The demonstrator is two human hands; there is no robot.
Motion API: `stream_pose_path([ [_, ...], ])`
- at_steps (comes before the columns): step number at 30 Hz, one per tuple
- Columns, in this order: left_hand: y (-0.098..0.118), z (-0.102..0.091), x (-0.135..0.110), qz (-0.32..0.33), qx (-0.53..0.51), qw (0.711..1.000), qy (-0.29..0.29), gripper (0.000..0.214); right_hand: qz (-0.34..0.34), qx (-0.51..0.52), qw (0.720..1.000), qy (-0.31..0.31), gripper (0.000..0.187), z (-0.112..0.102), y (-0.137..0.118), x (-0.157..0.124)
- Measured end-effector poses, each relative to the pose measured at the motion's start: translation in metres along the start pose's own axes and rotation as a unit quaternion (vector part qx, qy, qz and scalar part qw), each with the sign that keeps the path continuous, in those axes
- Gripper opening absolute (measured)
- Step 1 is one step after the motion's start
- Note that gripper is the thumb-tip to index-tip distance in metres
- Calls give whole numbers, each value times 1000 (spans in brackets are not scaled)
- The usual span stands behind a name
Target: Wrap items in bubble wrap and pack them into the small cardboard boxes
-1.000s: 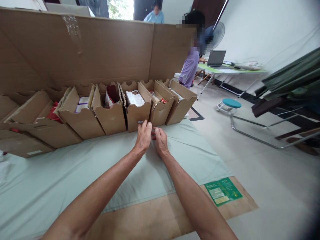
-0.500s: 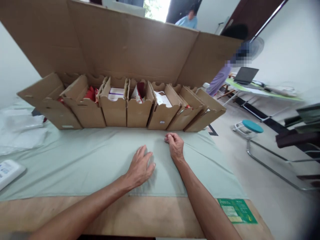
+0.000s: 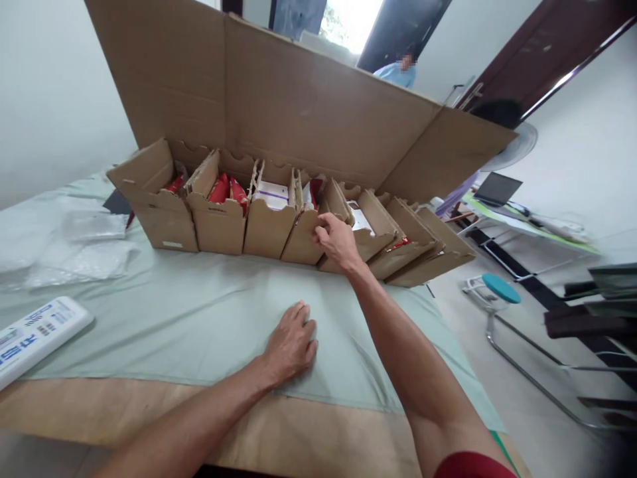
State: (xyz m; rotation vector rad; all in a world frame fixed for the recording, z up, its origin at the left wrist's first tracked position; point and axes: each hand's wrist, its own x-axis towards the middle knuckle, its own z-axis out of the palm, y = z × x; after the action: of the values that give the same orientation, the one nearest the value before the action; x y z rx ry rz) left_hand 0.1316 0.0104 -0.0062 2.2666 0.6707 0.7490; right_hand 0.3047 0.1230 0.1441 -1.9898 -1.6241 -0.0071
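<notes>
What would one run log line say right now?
left hand: apparently on green cloth | right hand: at cardboard bins, contact unclear | nearby: clear plastic, white package

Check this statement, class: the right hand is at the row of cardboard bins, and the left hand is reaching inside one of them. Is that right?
Not quite: the left hand is low over the pale green cloth, outside the bins, as the head view shows. The right hand is at the row of cardboard bins.

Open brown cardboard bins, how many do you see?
7: leftmost open brown cardboard bin, then second, third, fourth, fifth, sixth, rightmost, in one row on pale green cloth. Any behind them would be hidden.
</notes>
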Motion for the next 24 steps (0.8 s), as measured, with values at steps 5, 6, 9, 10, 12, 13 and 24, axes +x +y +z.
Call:
stream_pose_path([
  [5,-8,0,4,-52,-80,991,95,33,7,-4,1000,23,21,-5,-1,-38],
  [6,-12,-1,6,-77,-98,984,126,39,6,9,1000,26,20,-8,-1,-54],
  [9,-27,-11,14,-162,-149,951,218,51,6,88,996,28,18,-27,-2,-109],
  [10,-31,-14,17,-186,-165,938,242,51,7,110,994,26,16,-36,-1,-128],
  [12,-38,-20,20,-221,-192,916,274,51,4,121,992,19,14,-56,5,-164],
  [13,-39,-21,21,-231,-203,909,282,51,-3,117,993,16,14,-68,11,-180],
  [24,-17,-22,23,-204,-265,911,242,50,158,284,920,217,64,-90,101,-300],
])
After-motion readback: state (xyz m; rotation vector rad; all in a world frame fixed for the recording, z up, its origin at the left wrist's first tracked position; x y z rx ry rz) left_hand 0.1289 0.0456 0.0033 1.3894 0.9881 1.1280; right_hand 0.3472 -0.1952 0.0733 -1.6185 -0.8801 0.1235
